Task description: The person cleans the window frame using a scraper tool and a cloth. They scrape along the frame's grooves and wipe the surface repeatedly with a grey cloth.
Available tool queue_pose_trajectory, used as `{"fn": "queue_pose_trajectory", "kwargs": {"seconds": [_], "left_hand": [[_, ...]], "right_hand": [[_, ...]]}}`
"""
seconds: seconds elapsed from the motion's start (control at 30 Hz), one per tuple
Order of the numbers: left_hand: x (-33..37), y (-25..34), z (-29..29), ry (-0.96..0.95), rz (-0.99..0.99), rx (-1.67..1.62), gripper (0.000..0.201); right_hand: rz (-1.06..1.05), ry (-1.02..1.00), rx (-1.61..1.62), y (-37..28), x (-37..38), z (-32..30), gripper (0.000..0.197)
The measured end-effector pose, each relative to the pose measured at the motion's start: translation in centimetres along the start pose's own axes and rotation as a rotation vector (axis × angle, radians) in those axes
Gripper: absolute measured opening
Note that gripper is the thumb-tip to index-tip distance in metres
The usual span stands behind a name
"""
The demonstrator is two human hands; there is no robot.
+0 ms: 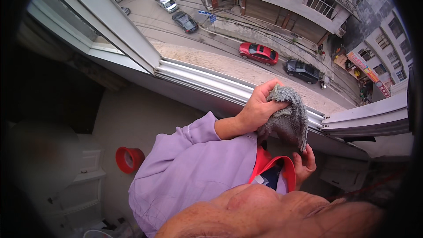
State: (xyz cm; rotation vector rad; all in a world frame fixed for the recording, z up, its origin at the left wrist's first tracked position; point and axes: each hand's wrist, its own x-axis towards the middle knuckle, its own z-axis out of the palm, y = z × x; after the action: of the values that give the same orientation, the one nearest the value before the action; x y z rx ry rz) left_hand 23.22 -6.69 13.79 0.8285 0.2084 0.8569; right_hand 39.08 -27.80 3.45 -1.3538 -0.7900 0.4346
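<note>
A grey, fuzzy cleaning cloth [288,110] is bunched up in front of the open window. My left hand [260,108] grips its upper part, thumb pressed into the folds and fingers behind. From there the cloth hangs in a curve toward my body. At its lower end my right hand [305,165] has its fingertips closed on the edge, with part of that hand hidden behind my clothing. Just beyond the cloth runs the white metal window track [207,81]; the cloth overlaps it in view, and I cannot tell whether they touch.
A sliding window frame [128,22] stands at the left, and another frame part [368,117] at the right. Outside the sill is a long drop to a street with parked cars. A red bucket [130,159] sits on the floor, near a white cabinet [79,185].
</note>
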Motion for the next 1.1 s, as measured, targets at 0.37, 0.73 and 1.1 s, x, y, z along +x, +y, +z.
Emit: {"fn": "queue_pose_trajectory", "kwargs": {"seconds": [0.37,0.73,1.1], "left_hand": [[0.2,-1.5,-0.8,-0.345,-0.192,0.538,0.029],[0.8,-4.1,-1.0,-0.185,-0.048,0.638,0.042],[-0.4,-3.5,0.0,-0.073,-0.183,0.379,0.021]], "right_hand": [[-0.497,-0.019,-0.515,-2.6,3.1,1.6,0.032],[-0.835,0.041,-0.737,-4.9,5.8,3.3,0.028],[-0.921,0.002,-0.787,-4.9,6.6,6.0,0.031]]}}
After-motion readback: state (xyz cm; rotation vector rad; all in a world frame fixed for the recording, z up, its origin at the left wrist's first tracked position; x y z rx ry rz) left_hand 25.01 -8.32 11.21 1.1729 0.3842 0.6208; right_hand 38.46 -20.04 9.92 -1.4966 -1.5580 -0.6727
